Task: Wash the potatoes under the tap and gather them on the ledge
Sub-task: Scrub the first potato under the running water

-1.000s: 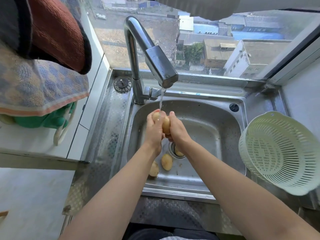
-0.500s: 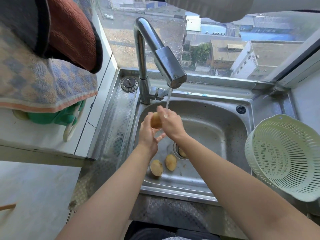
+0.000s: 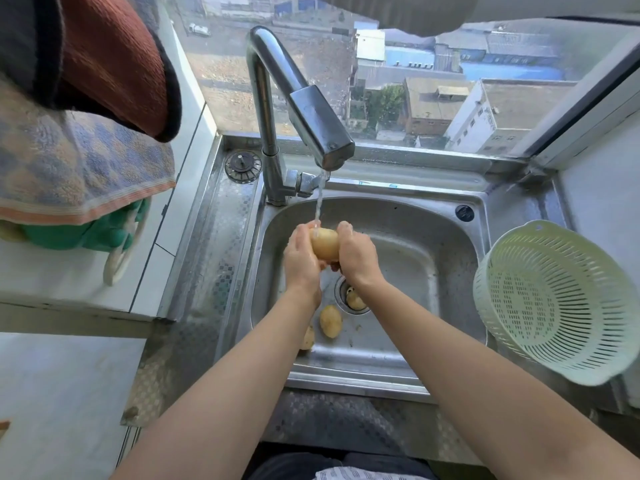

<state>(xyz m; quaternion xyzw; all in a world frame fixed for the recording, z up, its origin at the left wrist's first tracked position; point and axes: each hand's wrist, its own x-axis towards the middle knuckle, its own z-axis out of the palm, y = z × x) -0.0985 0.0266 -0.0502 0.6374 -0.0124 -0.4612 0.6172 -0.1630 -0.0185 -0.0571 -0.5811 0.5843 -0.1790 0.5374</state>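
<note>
Steel sink [image 3: 415,258], centre of frame, with patterned ledge [image 3: 221,244] along left and near edges.
- In basin, lower centre: three potatoes [image 3: 330,321]. One lying free, one just left of it and partly hidden, one sitting in drain [image 3: 342,287].
- On ledge, upper left of basin: round strainer plug [image 3: 243,167], just beside tap [image 3: 273,161] base.
- On right rim: pale green colander [image 3: 554,306], tilted.

White tiled counter [image 3: 69,282], left of frame: green item [image 3: 79,233], partly under towel [image 3: 79,161].

Right half of sink basin [image 3: 415,265] free; tap spout [image 3: 318,133] overhangs rear; colander [image 3: 554,306] crowds right rim.
</note>
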